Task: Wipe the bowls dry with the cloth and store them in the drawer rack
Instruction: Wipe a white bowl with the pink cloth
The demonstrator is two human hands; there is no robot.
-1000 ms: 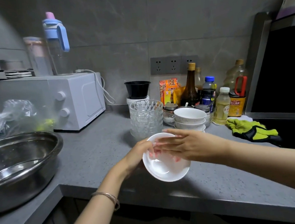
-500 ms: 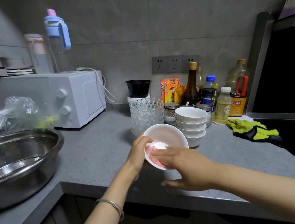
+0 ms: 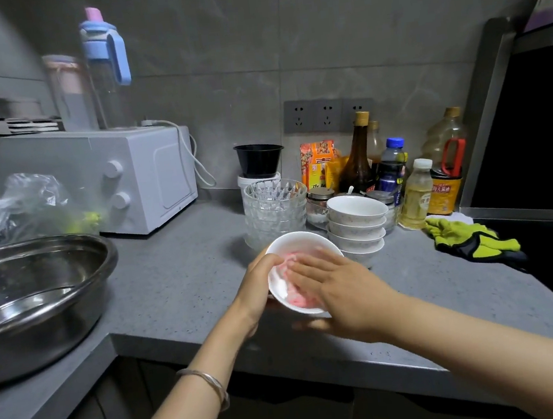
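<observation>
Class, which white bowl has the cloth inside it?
The bowl gripped by the left hand, pink cloth inside; the other bowls sit stacked on the counter.

Grey speckled countertop (image 3: 180, 282) runs in an L; large stainless-steel basin (image 3: 59, 341) at left, crumpled clear plastic bag (image 3: 23, 207) behind it; white microwave oven (image 3: 147, 175) against the wall, white cable (image 3: 193, 156) hanging down its side; clear water bottle with blue lid (image 3: 107, 66) and pink-lidded tumbler (image 3: 67, 92) on top; grey triple wall socket (image 3: 326, 114) on the tiles; black plastic tub (image 3: 259, 159) below it; orange snack packet (image 3: 318, 163), dark brown glass bottle (image 3: 359, 158), blue-capped bottle (image 3: 391, 168), small white-capped bottle of yellow liquid (image 3: 416, 196), red-handled oil jug (image 3: 447, 162) clustered at the back; yellow-green and black glove (image 3: 472, 242) lying flat near the steel-framed black panel (image 3: 535, 131).
</observation>
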